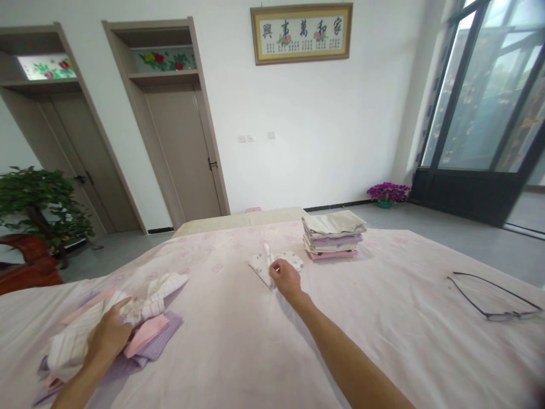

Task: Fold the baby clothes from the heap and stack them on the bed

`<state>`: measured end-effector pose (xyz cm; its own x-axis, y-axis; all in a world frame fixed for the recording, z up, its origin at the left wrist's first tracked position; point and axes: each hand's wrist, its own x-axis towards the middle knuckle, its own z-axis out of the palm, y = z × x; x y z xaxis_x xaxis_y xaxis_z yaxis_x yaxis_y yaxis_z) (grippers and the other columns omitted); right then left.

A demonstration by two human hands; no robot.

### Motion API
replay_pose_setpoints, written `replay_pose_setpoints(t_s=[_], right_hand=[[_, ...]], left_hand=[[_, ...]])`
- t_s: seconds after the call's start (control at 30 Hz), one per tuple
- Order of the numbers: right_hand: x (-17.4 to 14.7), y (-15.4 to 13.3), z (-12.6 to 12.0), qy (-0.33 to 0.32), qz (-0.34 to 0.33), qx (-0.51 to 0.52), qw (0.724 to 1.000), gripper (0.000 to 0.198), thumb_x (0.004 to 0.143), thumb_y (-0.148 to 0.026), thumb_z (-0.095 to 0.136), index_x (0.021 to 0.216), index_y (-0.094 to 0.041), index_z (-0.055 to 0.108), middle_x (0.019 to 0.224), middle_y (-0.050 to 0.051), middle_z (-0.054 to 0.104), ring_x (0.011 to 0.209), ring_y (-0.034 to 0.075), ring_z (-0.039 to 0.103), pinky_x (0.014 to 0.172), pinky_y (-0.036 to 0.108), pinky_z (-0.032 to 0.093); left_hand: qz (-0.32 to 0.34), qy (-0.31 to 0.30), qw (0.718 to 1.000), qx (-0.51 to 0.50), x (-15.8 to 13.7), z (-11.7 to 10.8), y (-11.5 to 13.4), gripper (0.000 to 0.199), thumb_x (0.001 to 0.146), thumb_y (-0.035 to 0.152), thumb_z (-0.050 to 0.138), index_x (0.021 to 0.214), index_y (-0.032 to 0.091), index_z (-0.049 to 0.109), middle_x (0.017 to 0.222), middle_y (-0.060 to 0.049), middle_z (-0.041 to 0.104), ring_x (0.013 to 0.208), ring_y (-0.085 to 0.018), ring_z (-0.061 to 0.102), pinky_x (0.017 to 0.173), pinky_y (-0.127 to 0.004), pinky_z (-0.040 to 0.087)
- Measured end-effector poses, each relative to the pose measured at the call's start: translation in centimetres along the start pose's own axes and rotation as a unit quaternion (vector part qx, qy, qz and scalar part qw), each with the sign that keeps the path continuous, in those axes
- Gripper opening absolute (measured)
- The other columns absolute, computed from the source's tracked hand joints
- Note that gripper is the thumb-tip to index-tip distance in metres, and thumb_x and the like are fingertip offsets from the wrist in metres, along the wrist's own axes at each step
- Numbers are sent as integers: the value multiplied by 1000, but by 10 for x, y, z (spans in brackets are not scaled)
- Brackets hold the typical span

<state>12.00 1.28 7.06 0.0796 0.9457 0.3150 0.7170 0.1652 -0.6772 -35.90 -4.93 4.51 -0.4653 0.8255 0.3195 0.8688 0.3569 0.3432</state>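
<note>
My right hand (287, 279) pinches a small white printed cloth (259, 264) in the middle of the bed-like surface. A bit of the cloth stands up at the fingertips, and the rest lies flat to both sides. At the left, my left hand (109, 332) grips a white striped garment (159, 295) bunched on top of a loose heap. Its fingertips are partly lost in the folds. Under it lie a pink cloth (147, 334) and a purple striped cloth (164, 341). Beyond my right hand stands a neat stack of folded clothes (334, 234), cream, purple and pink.
Eyeglasses (496, 301) lie on the pale pink sheet (383, 335) at the right. Past the far edge are a beige surface (242, 218) and a pink object (253, 209). A wooden chair (29, 264) and a leafy plant (38, 199) stand left; purple flowers (388, 191) stand by the wall.
</note>
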Motion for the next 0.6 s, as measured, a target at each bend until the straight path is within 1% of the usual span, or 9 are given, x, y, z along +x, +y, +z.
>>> replay_pose_setpoints(t_s=[0.07,0.13,0.2,0.23,0.3,0.37,0.43,0.47,0.6], right_hand=[[-26,-22,10,-44,-68,28,996,10,81,-22,59,86,-24,67,89,-2,70,82,13,62,77,22,43],[-49,-34,18,-145,-185,92,968,8,81,-22,61,82,-25,68,84,-4,71,77,11,62,70,19,43],[-60,-32,21,-178,-236,127,947,10,84,-25,59,83,-25,68,82,-5,70,74,12,62,67,19,43],[-59,-26,20,-158,-220,118,955,11,85,-26,57,84,-26,68,82,-5,70,74,12,62,68,20,43],[-47,-5,14,-68,-119,53,989,14,88,-25,53,87,-26,67,86,-3,69,79,13,62,72,22,44],[-28,23,6,11,-11,-18,1000,20,88,-22,50,100,-25,66,103,1,68,91,16,62,79,25,44],[-8,50,-2,30,36,-48,998,31,85,-19,52,114,-24,62,117,8,63,97,19,60,79,29,43],[-1,61,-5,29,51,-58,997,33,83,-18,54,115,-24,61,115,9,63,97,20,60,78,29,43],[17,85,-13,12,80,-80,994,18,81,-18,53,92,-22,67,88,6,67,84,19,61,71,27,41]], left_hand=[[6,53,998,-18,-8,-6,21,55,75,20,48,130,18,50,125,-15,58,114,-34,56,92,-41,44],[47,106,992,-58,-17,-8,45,52,77,21,47,128,19,51,126,-13,57,117,-33,54,96,-41,43],[92,126,981,-116,-27,-6,69,46,79,24,46,124,20,54,125,-11,58,118,-30,54,100,-40,41],[105,119,976,-150,-33,-4,80,43,80,27,45,121,20,55,124,-10,59,116,-29,55,100,-39,42],[115,73,967,-215,-45,3,100,37,84,36,45,115,21,59,121,-8,62,107,-27,60,94,-37,47],[127,3,956,-264,-59,12,119,35,84,43,48,107,22,64,111,-6,67,97,-24,64,87,-33,50],[151,-52,942,-296,-74,20,138,31,83,46,52,98,23,67,100,-4,71,90,-22,66,84,-30,50],[165,-72,935,-306,-82,23,149,29,83,45,54,95,23,69,96,-3,72,89,-22,66,83,-29,49],[196,-140,914,-327,-106,30,189,25,84,40,54,93,24,70,94,-2,73,87,-20,67,81,-28,49]])
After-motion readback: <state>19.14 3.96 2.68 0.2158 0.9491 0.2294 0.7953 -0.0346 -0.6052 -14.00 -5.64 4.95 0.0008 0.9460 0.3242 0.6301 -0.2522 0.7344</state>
